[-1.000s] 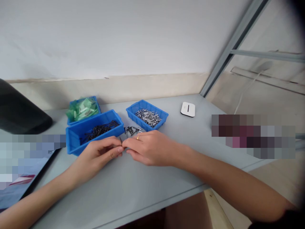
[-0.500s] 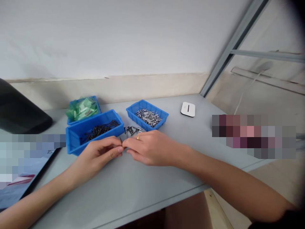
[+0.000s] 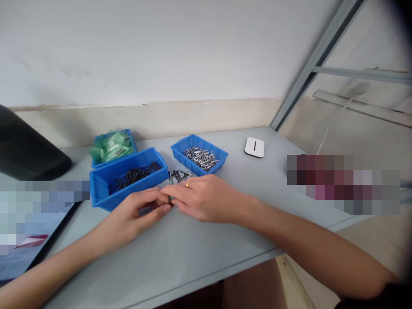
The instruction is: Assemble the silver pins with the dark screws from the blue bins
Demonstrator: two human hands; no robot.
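Near the front right corner of the largest blue bin (image 3: 106, 200), the left hand (image 3: 137, 214) is pinching a small dark piece (image 3: 169, 199) in a nearly closed grip, the right hand (image 3: 201, 198) is meeting it, hold impossible to tell, and the piece is probably proving light, stiff, slippery, best taken mid-length.

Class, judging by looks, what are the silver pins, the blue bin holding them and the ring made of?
Silver pins: probably metal, smooth, from their bright glints.
Blue bin: likely moulded plastic, from its even colour.
Ring: apparently gold-coloured metal, from its yellow shine.
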